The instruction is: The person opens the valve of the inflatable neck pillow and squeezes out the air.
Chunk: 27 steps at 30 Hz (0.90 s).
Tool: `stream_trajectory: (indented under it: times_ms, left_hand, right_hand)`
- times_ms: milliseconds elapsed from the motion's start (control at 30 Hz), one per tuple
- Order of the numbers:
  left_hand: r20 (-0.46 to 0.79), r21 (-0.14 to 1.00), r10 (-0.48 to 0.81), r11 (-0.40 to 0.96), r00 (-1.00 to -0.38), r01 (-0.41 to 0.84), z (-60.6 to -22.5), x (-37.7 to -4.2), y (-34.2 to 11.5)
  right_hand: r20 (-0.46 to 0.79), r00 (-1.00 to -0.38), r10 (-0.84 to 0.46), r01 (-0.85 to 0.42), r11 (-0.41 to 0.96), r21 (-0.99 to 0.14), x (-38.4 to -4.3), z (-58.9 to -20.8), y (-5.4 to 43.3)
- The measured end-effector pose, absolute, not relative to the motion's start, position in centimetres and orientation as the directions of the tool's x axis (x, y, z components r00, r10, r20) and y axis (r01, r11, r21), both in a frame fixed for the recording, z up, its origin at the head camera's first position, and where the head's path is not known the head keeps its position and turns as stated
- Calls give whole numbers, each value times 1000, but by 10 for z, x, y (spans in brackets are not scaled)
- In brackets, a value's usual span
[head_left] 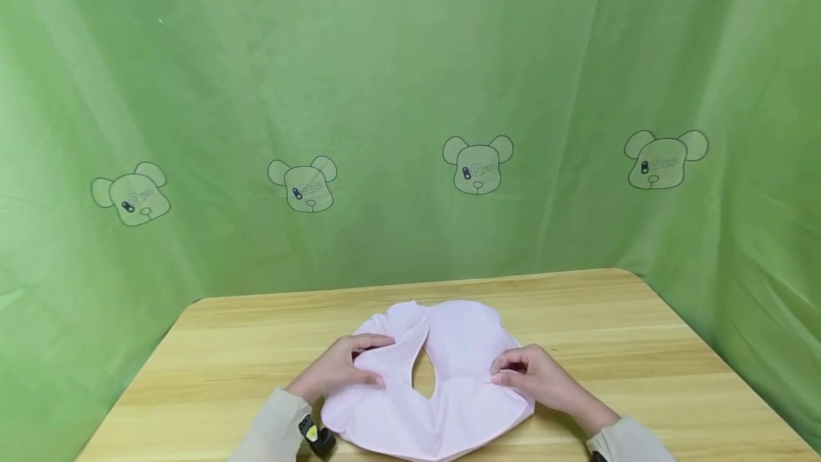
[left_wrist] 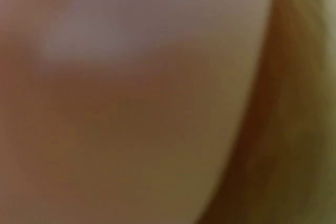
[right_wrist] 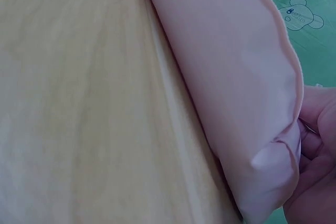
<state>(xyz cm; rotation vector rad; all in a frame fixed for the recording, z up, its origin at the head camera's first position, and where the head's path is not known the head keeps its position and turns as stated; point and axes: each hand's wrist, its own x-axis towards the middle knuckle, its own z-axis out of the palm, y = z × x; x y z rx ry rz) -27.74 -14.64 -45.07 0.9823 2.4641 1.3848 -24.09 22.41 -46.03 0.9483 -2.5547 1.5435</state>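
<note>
A pale pink ring-shaped piece of cloth point(head_left: 462, 419), with a slit-like opening in its middle, lies on the wooden table. At its left side my left hand point(head_left: 343, 366) grips the cloth, thumb and forefinger spread over a raised fold; the other fingers are hidden. My right hand point(head_left: 539, 380) pinches the right part between thumb and fingers. In the right wrist view the cloth's seamed edge point(right_wrist: 294, 66) bunches where the hand point(right_wrist: 315, 166) holds it. The left wrist view is too blurred and close to make out the hold.
The wooden table point(head_left: 244, 348) extends around the cloth on all sides. Green curtains point(head_left: 385, 234) printed with bear heads enclose its back and sides. A black wrist strap point(head_left: 317, 437) sits on the left sleeve.
</note>
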Motion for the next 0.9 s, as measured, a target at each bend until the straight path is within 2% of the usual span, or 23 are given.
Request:
stream_trajectory:
  times_ms: [233,600,900]
  left_hand:
    - [228,801,652,297,-723,520,-437,-275,-145]
    - [293,734,642,324,-709,597,-401,-268,-115]
    - [307,786,613,268,-728,557,-380,-271,-72]
  right_hand:
    - [326,-808,-490,-515,323,-794,-241,-461,223]
    - [333,-808,-485,-521,325,-790,-241,-461,225]
    - [325,-811,-486,-512,325,-795,-241,-463,225]
